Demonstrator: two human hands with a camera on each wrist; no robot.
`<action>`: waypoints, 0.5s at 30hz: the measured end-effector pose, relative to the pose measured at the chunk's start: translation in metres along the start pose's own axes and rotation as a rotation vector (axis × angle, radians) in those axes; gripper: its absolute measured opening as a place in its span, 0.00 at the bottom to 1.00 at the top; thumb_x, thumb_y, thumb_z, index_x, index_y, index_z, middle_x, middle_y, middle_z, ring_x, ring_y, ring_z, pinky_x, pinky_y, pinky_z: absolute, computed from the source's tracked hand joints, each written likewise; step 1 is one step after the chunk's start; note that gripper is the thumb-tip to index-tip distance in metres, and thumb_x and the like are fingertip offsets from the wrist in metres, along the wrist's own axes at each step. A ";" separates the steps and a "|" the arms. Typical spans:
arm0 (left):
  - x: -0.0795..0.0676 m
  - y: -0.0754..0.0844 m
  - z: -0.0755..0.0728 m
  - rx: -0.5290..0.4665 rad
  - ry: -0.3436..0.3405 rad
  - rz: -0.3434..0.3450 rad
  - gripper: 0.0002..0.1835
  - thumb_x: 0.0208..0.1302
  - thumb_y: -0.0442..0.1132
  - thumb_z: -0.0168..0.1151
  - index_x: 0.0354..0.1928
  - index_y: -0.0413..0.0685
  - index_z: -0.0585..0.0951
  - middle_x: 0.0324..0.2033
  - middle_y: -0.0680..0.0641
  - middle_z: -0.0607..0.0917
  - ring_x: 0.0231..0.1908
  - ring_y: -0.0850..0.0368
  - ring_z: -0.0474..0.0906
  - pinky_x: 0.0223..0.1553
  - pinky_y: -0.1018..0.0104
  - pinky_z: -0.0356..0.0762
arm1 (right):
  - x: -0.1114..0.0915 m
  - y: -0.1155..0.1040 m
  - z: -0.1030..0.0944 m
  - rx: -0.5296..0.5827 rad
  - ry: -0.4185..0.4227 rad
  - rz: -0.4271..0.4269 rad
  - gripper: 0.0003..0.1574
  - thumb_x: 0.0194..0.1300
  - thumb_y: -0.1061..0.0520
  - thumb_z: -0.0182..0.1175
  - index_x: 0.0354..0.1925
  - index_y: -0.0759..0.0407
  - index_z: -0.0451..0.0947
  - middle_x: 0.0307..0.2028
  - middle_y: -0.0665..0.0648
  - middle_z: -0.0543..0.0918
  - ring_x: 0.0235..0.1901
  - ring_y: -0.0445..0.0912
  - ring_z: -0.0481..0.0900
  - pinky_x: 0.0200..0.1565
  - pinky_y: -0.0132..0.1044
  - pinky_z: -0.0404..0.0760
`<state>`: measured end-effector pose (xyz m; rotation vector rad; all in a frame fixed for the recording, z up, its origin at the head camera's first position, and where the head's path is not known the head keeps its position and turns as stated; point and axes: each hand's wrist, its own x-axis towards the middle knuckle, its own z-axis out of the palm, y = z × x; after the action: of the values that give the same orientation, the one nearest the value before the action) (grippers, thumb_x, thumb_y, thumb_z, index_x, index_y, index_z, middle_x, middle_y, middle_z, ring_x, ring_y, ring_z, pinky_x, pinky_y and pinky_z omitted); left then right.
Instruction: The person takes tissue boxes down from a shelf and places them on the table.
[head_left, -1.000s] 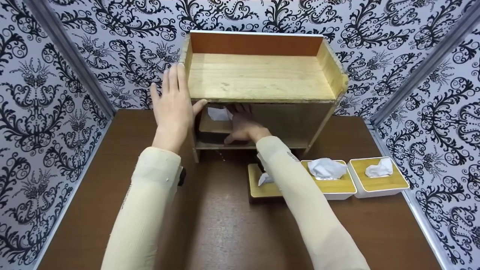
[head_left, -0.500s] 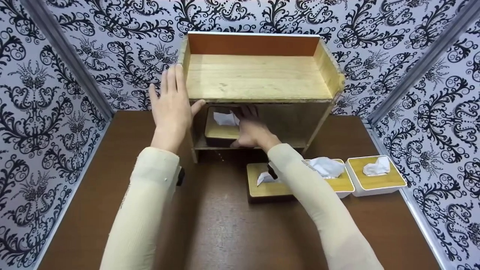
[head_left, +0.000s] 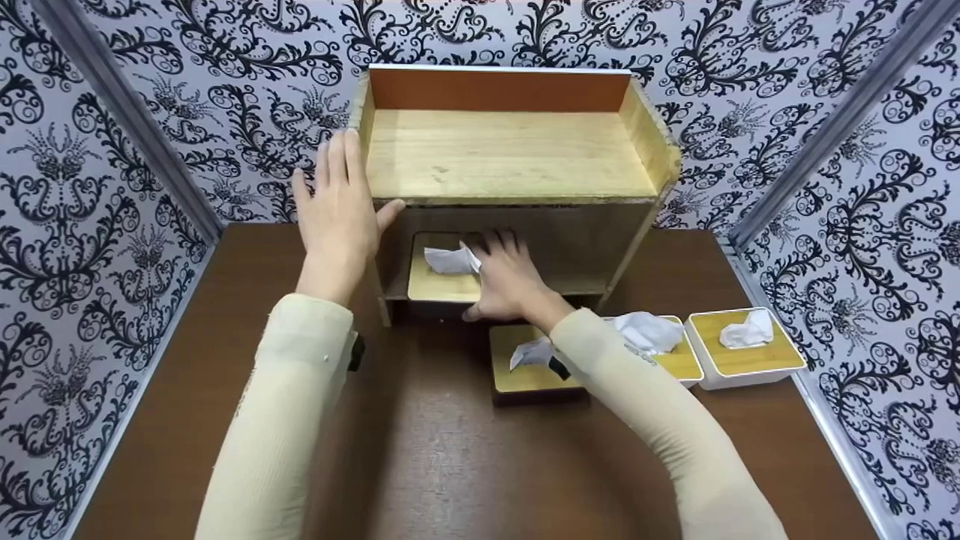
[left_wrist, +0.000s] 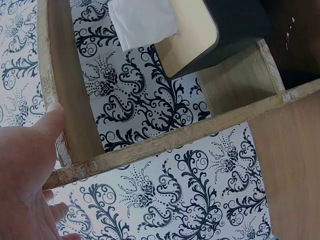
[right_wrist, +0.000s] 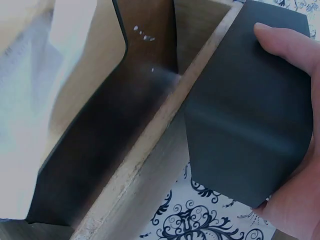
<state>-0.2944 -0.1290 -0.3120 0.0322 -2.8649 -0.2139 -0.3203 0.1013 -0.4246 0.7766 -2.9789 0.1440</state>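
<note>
A wooden shelf unit point(head_left: 510, 154) stands at the back of the table. My left hand point(head_left: 337, 221) lies flat along its left side panel, fingers straight, thumb over the front edge. My right hand point(head_left: 514, 285) grips the right end of a dark tissue box point(head_left: 429, 286) with a light wood lid and a white tissue point(head_left: 450, 260) poking up. This box sticks out past the front of the lower compartment. In the left wrist view its dark side point(left_wrist: 242, 30) slants over the shelf's front. In the right wrist view my thumb point(right_wrist: 272, 40) presses the box's dark face point(right_wrist: 240, 110).
A similar dark tissue box point(head_left: 514, 381) sits on the table below, partly under my right forearm. Two white tissue boxes, one in the middle point(head_left: 684, 367) and one farther right point(head_left: 784, 356), stand beside it. Patterned walls point(head_left: 120, 112) enclose the brown table point(head_left: 435, 465).
My right hand has drawn the dark tissue box toward me, from inside the lower compartment to past its front edge. My left hand has stayed on the side panel.
</note>
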 end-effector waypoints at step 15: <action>0.001 0.000 0.000 0.011 -0.006 0.011 0.59 0.64 0.69 0.51 0.76 0.47 0.27 0.78 0.43 0.36 0.77 0.45 0.38 0.75 0.35 0.41 | -0.028 -0.007 0.010 0.006 0.051 -0.056 0.81 0.25 0.26 0.77 0.75 0.48 0.53 0.70 0.63 0.60 0.69 0.62 0.57 0.72 0.59 0.54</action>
<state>-0.2952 -0.1292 -0.3118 0.0181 -2.8719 -0.1964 -0.2933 0.1078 -0.4367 0.8425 -2.9069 0.1670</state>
